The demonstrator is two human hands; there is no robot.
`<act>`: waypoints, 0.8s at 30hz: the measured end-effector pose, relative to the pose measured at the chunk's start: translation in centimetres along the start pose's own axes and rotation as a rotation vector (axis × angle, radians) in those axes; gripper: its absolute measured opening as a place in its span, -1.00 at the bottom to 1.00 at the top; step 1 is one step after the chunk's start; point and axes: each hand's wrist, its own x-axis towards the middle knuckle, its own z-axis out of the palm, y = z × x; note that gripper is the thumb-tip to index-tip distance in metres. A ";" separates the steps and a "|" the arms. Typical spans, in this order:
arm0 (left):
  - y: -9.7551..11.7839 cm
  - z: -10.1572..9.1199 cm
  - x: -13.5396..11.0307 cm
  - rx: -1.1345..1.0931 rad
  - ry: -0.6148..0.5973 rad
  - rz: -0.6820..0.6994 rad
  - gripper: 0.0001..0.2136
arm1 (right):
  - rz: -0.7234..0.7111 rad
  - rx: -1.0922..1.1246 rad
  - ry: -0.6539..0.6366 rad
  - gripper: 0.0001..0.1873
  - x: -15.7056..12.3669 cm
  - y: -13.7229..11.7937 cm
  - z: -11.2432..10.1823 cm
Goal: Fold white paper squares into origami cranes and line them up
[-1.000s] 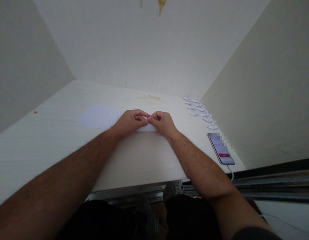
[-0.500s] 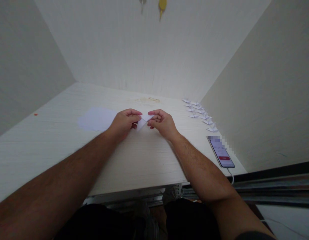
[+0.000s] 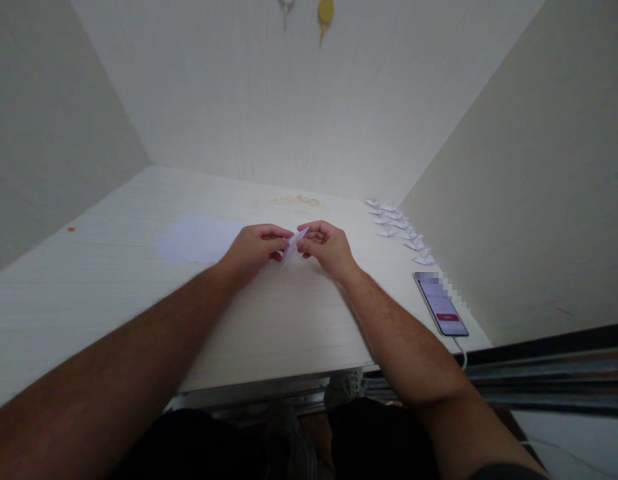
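Pinching a small folded white paper (image 3: 294, 250), tilted over the pale surface (image 3: 269, 333) at the centre of the frame, between thumb and fingers of the left hand (image 3: 256, 250). Holding the right hand (image 3: 327, 248) half curled at its other side; cannot tell about a firm grip there. Can also see white sheets (image 3: 196, 239) just beside the left hand, left of centre, and paper figures (image 3: 387, 233) near a phone (image 3: 441, 304), right of centre.

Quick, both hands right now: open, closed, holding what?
Left hand: closed, holding the folded white paper.
Right hand: fingers curled at the paper's edge; cannot tell whether its grip is closed.
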 end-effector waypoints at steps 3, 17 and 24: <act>0.0 -0.1 -0.1 0.028 -0.094 -0.010 -0.70 | 0.004 -0.019 0.024 -0.62 0.1 0.0 -0.1; -0.2 -0.1 -0.2 0.038 -0.190 -0.011 -0.59 | -0.049 -0.093 0.024 -0.68 0.1 0.5 -0.2; -0.1 0.0 -0.2 0.093 -0.143 0.000 -0.60 | -0.038 -0.184 0.067 -0.68 0.2 0.6 -0.1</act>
